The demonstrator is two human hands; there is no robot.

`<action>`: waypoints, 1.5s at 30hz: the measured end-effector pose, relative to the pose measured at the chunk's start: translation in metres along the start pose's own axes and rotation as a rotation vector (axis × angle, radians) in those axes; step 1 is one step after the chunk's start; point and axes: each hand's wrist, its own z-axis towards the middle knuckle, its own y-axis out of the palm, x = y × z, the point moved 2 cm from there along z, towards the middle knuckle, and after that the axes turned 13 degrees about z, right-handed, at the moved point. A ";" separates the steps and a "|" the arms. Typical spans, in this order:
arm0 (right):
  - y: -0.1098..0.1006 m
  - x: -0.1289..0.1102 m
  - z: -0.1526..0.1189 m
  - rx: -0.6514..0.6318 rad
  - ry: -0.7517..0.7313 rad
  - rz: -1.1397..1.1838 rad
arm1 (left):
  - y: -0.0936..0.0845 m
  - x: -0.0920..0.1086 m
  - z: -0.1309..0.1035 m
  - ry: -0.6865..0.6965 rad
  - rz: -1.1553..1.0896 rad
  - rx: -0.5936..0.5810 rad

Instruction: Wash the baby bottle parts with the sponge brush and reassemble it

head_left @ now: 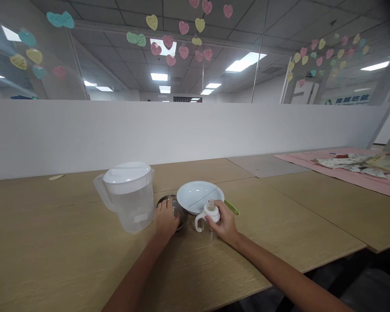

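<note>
My right hand (pixel 225 223) is wrapped round the upper part of a clear baby bottle (pixel 209 219) with a white collar, a white side handle and a clear nipple on top. The bottle stands upright near the table's front. My left hand (pixel 165 219) reaches over the near left side of a shiny metal bowl (pixel 182 216), its fingers curled down inside. What those fingers hold, if anything, is hidden. Just behind both hands sits a white plate (pixel 199 195), a shallow dish. A green handle (pixel 231 207) pokes out from beside its right edge.
Left of the metal bowl stands a translucent lidded pitcher (pixel 133 203). A pink cloth (pixel 338 173) with papers or packets (pixel 357 164) covers the far right. A small flat beige piece (pixel 56 177) lies at the back left. A white partition (pixel 182 134) borders the wooden table (pixel 68 247).
</note>
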 end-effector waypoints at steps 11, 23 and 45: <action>0.004 0.005 -0.007 0.107 0.071 0.014 | -0.036 0.012 0.004 0.077 -0.025 0.384; 0.007 0.007 -0.004 0.066 0.148 0.105 | -0.080 0.070 -0.007 0.302 -0.405 0.649; 0.004 0.003 -0.005 0.025 0.025 0.001 | -0.047 0.081 -0.032 0.245 -0.781 0.015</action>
